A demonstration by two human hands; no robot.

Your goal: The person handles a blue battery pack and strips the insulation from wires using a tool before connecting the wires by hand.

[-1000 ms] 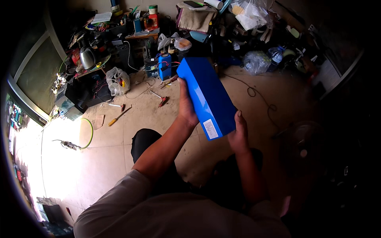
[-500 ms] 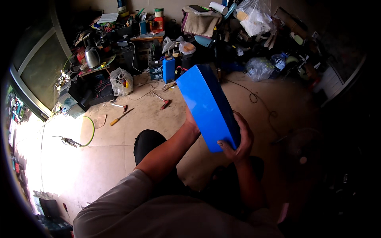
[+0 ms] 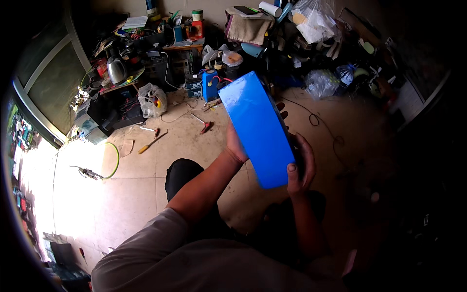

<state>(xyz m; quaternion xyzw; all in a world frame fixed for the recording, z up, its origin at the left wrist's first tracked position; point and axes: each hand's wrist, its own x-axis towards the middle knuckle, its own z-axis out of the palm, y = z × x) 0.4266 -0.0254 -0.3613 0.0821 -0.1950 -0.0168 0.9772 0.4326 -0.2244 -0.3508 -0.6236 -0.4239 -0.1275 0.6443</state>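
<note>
A long, glossy blue battery pack [image 3: 258,134] is held up in front of me, tilted with its far end leaning left. My left hand [image 3: 235,143] supports it from the left and underneath. Left fingertips show past the pack's right edge, while the palm is mostly hidden behind it. Around the lower right side curls my right hand [image 3: 302,165], its thumb against the edge near the close end. The underside of the pack is out of sight.
On the floor ahead lie a yellow-handled screwdriver [image 3: 152,143], a red-handled tool [image 3: 206,127] and a green hose [image 3: 117,158]. A smaller blue pack [image 3: 210,86] with red leads stands behind. Clutter, a kettle [image 3: 116,70] and plastic bags [image 3: 152,100] line the back.
The pack has rolled so its broad face shows more and its side less. My right thumb has shifted from that face to the edge. Left fingertips have come into sight beyond it.
</note>
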